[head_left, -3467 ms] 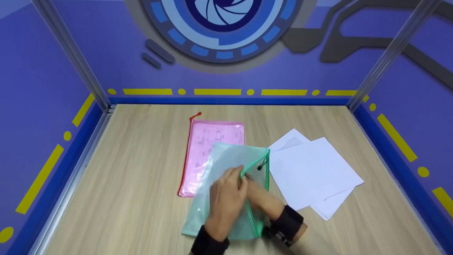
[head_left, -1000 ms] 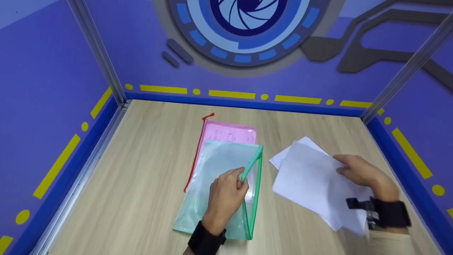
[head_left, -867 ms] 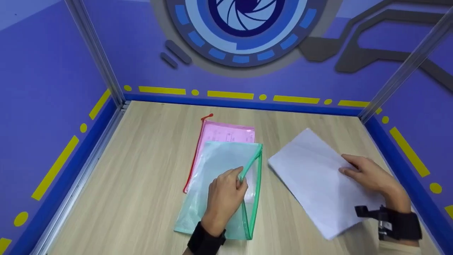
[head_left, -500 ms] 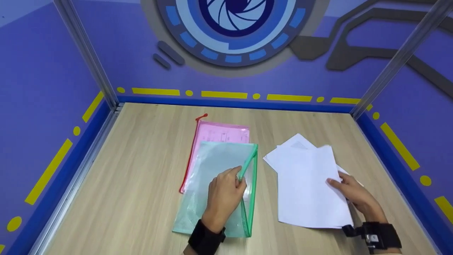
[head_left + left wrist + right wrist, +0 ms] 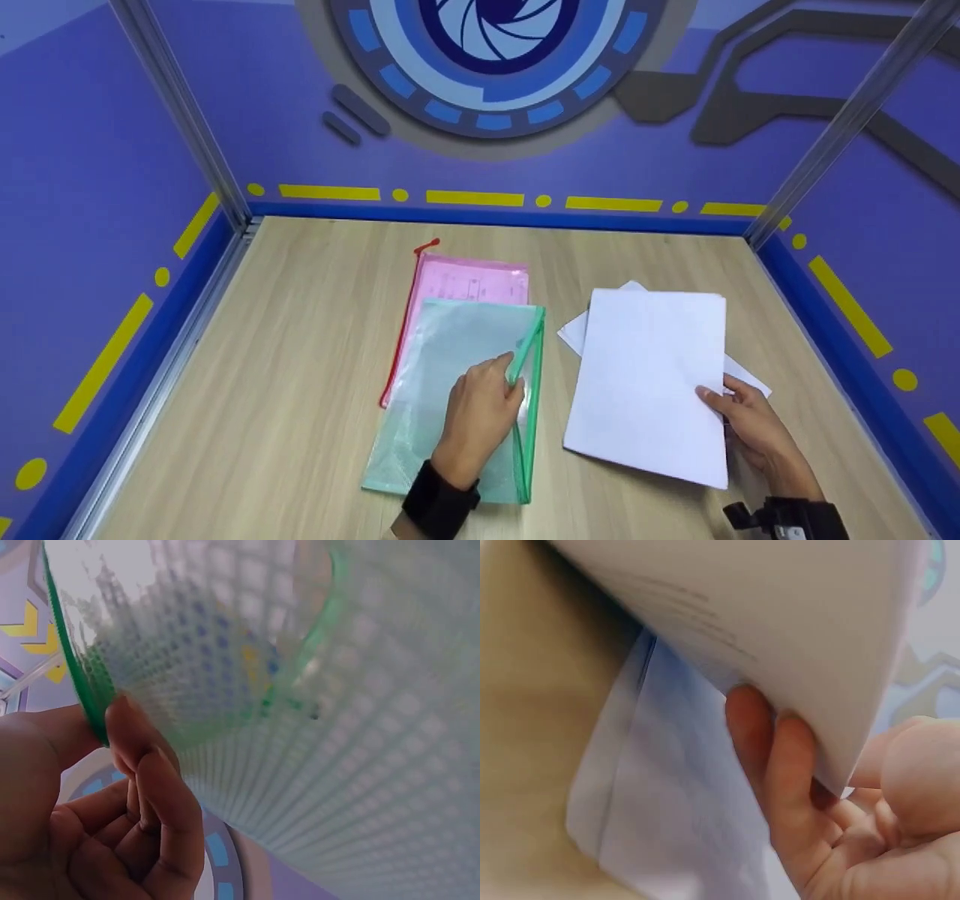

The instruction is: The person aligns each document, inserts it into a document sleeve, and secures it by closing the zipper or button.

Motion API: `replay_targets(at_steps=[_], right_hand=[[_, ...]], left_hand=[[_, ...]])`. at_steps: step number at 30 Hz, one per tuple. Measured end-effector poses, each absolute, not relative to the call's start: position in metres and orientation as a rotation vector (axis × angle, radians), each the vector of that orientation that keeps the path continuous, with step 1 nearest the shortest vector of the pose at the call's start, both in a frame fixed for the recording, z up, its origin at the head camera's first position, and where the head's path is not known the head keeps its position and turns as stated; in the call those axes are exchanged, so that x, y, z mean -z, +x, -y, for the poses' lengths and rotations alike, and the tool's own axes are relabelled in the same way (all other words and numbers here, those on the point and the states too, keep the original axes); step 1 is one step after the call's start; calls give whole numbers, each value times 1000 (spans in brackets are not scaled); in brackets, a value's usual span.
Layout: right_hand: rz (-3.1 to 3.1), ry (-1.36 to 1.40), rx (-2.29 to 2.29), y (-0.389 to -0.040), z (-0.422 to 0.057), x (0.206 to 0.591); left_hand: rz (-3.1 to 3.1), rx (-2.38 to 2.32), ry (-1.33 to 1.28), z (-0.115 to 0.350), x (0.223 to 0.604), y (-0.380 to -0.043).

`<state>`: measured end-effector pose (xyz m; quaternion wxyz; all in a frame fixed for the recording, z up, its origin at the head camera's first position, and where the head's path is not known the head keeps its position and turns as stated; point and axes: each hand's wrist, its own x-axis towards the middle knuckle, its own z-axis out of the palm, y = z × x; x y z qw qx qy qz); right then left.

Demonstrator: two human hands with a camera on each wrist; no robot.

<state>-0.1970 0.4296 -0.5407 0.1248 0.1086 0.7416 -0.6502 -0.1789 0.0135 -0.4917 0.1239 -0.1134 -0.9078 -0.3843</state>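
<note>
A green mesh zipper pouch [image 5: 442, 360] lies over the lower part of a pink zipper pouch [image 5: 480, 281]. My left hand [image 5: 480, 412] pinches the green zipper edge between thumb and fingers, and the mouth of the pouch gapes at its right side. In the left wrist view the thumb and fingers grip that green edge [image 5: 71, 675]. My right hand [image 5: 757, 427] holds a sheet or thin stack of white paper [image 5: 649, 375] by its right edge, thumb on top. Printed lines show on the paper's underside [image 5: 780, 637] in the right wrist view, fingers beneath it.
More white paper [image 5: 746, 375] lies crosswise on the wooden table [image 5: 262, 360] under the held paper. Its loose corner [image 5: 574, 332] sticks out at the left. A red zipper with its pull [image 5: 429, 246] runs along the pink pouch. Blue panels enclose the table's back and sides.
My right hand has left the green pouch's mouth, gone right to the papers and picked some up. The held paper has turned more upright. My left hand keeps its pinch on the green edge.
</note>
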Motion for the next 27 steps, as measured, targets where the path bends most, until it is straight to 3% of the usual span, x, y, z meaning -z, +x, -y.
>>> replay_targets(at_steps=[13, 27], right_hand=[[-2055, 438, 2242, -171, -390, 512], [-2062, 521, 2177, -156, -354, 518]], left_hand=[[2688, 1127, -314, -22, 492, -183], [2771, 1092, -378, -28, 495, -180]])
